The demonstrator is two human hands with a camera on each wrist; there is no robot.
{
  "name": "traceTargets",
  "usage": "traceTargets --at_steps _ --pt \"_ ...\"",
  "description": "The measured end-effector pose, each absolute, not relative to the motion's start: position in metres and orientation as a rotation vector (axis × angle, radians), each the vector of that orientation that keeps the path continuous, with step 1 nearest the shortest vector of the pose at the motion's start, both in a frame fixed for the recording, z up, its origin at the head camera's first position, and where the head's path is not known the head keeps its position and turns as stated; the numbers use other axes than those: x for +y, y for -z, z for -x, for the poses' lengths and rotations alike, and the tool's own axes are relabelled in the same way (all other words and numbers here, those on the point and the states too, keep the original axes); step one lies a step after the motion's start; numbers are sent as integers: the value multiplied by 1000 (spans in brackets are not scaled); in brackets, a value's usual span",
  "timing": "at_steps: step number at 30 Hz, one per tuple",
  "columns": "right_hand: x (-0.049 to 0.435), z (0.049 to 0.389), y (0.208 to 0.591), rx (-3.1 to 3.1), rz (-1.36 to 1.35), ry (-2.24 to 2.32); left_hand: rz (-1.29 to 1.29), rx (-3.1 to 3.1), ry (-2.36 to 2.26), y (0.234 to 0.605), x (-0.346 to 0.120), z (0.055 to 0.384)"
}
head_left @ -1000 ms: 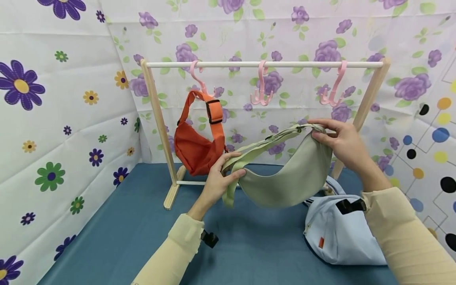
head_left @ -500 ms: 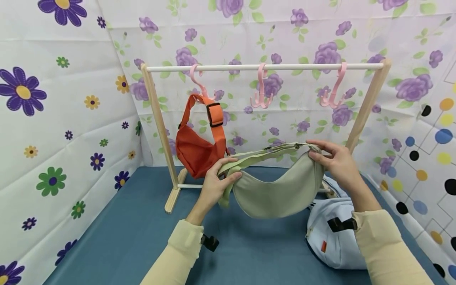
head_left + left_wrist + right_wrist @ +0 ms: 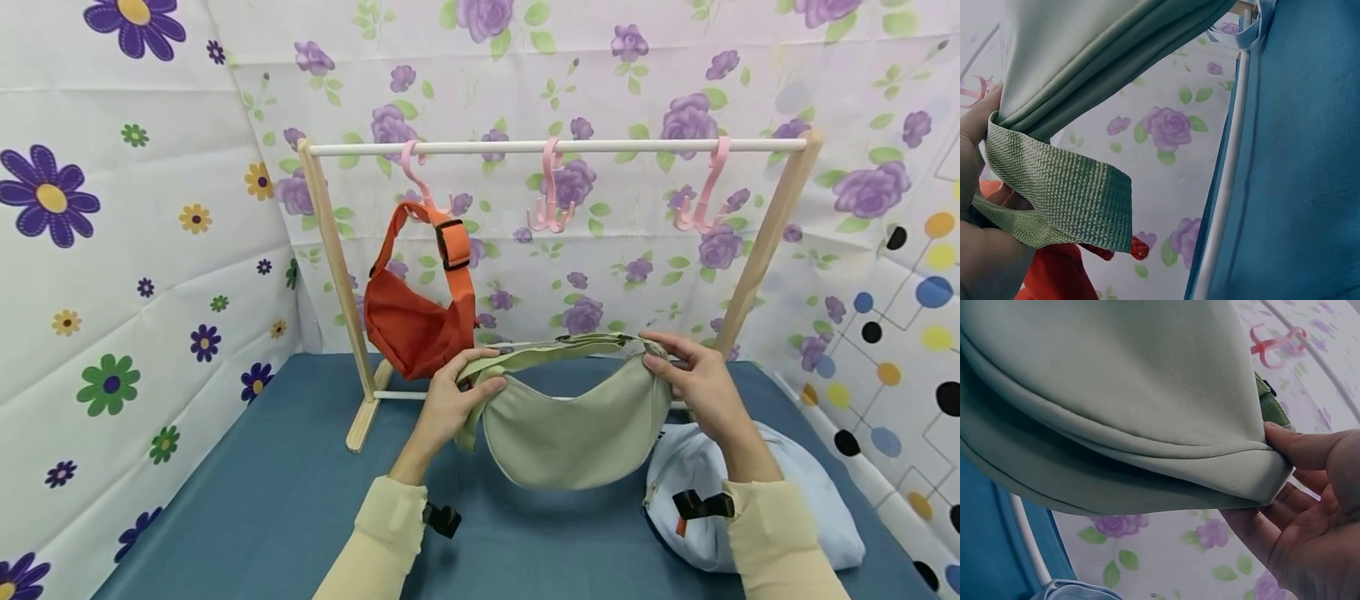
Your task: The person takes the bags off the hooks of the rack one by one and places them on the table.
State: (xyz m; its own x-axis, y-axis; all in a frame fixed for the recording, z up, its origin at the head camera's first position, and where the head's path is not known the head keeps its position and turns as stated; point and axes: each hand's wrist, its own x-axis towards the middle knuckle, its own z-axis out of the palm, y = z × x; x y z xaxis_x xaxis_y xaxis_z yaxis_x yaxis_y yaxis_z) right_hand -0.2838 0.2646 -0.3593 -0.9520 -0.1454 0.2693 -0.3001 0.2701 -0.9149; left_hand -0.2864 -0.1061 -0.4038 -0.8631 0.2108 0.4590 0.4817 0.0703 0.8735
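Observation:
A sage-green crescent-shaped shoulder bag [image 3: 577, 433] is held up by both ends above the blue cloth. My left hand [image 3: 453, 400] pinches its left end, where the woven strap [image 3: 1079, 187] loops out in the left wrist view. At the right end my right hand [image 3: 697, 383] grips the corner between thumb and fingers, as the right wrist view shows up close. The strap runs along the bag's top between the hands. Behind my left hand, an orange bag [image 3: 416, 321] hangs by its strap from a pink hook [image 3: 423, 179].
A rack with a white rod [image 3: 487, 147] and wooden legs stands at the back. A middle pink hook [image 3: 551, 187] and a right pink hook [image 3: 705, 187] carry nothing. A light blue bag [image 3: 806, 492] lies on the blue cloth [image 3: 247, 508] at right, partly behind my right forearm.
Both hands have kept hold of the green bag. My right hand has come down and slightly left, so the bag hangs lower and more level. The view has tilted up slightly.

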Motion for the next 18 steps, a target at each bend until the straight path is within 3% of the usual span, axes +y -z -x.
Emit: traceTargets --at_steps 18 --pt "270 283 392 -2608 -365 -1820 566 -2374 1861 435 -111 291"
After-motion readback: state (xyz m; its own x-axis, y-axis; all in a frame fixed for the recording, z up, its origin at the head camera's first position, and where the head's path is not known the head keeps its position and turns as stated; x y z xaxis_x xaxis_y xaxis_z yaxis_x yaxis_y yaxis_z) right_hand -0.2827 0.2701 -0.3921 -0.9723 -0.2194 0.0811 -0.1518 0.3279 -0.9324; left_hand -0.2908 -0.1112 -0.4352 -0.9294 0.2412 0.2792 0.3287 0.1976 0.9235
